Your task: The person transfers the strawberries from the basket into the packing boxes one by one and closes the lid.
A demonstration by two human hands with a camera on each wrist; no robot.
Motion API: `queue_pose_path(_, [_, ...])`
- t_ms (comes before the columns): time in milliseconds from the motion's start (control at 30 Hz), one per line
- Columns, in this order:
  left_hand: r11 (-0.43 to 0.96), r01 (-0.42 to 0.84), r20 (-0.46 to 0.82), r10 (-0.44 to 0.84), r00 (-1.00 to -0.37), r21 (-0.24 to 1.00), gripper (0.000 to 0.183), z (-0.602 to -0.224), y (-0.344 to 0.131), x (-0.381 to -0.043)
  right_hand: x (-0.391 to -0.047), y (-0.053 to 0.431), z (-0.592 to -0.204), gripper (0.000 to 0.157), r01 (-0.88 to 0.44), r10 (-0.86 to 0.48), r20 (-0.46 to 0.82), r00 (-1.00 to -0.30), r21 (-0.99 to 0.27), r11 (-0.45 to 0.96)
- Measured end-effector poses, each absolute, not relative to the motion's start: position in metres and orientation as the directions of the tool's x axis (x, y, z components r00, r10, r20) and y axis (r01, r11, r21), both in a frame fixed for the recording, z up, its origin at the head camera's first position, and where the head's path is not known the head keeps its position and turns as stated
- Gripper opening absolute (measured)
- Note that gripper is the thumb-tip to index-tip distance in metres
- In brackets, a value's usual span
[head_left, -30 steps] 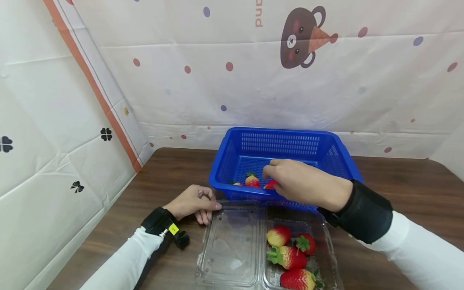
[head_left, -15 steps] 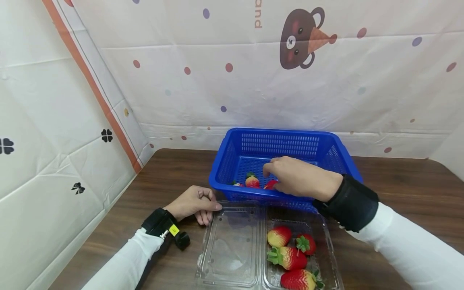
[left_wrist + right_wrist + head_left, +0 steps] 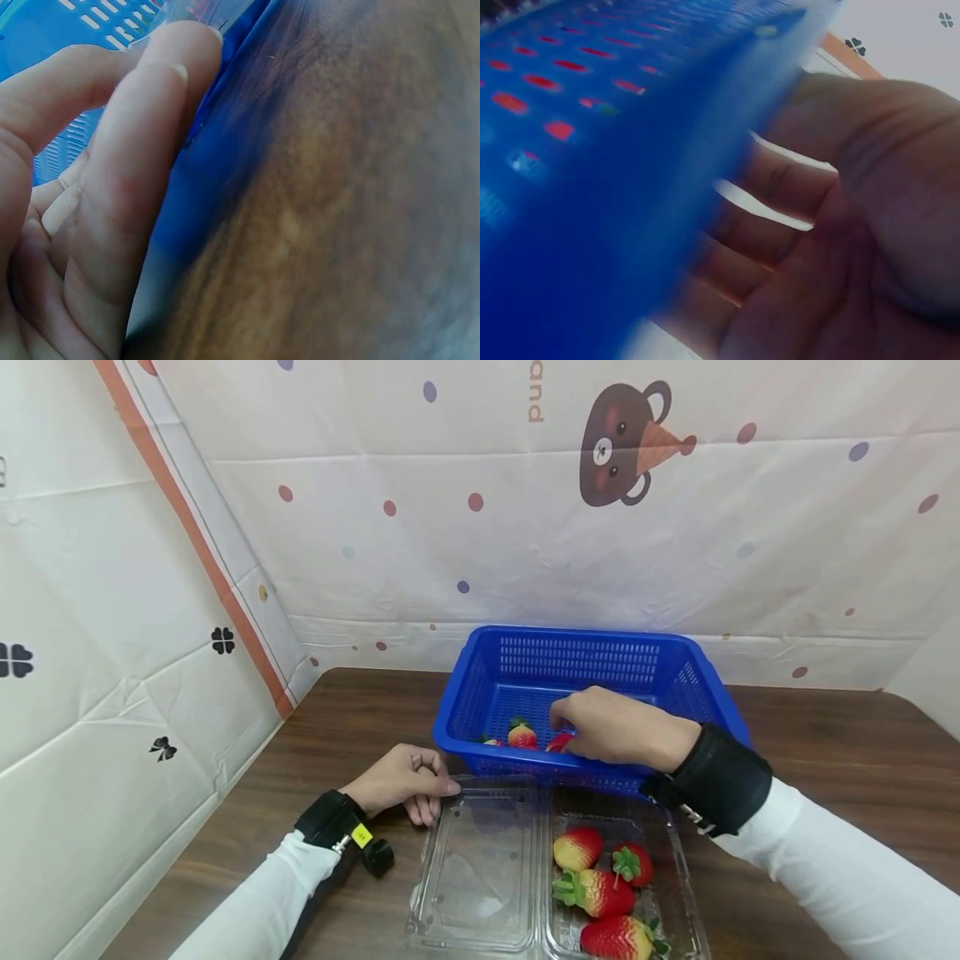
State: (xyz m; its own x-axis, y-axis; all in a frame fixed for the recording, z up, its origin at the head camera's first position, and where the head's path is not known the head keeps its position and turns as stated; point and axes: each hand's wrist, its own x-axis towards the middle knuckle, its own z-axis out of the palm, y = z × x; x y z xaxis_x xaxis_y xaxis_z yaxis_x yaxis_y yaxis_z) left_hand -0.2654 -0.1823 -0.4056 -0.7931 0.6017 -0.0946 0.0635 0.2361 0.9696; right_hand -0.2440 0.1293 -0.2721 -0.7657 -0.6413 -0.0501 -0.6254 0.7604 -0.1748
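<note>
Right hand (image 3: 611, 727) is down inside the blue basket (image 3: 592, 632), fingers bent over a red strawberry (image 3: 558, 742) near the front wall. Can't tell if it's actually got a grip: the knuckles cover it from above, and the basket wall hides the fingertips in the right wrist view. Left hand (image 3: 408, 783) is pinching the far left corner of the clear clamshell (image 3: 480, 877), thumb against fingers.

Just left of that berry, two more strawberries (image 3: 521, 735) show in the basket. Four others (image 3: 606, 894) lie in the clamshell's right half, spread out flat on the bench (image 3: 360, 718) in front of the basket.

Handling-wise, I'd guess the berries are light, and if they're real they'd bruise, so go for the fat middle with a soft fingertip pinch, not the leaves. The clamshell looks thin, bendy and a bit slippery; its rim's the place to hold.
</note>
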Motion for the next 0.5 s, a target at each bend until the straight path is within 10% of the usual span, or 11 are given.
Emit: queue_pose_path(500, [0.241,0.064,-0.096,0.598,-0.795,0.968,0.029,-0.406,-0.182,-0.266,-0.255,0.134,-0.288,0.018,-0.548,-0.583,-0.07,-0.809,-0.265,0.793])
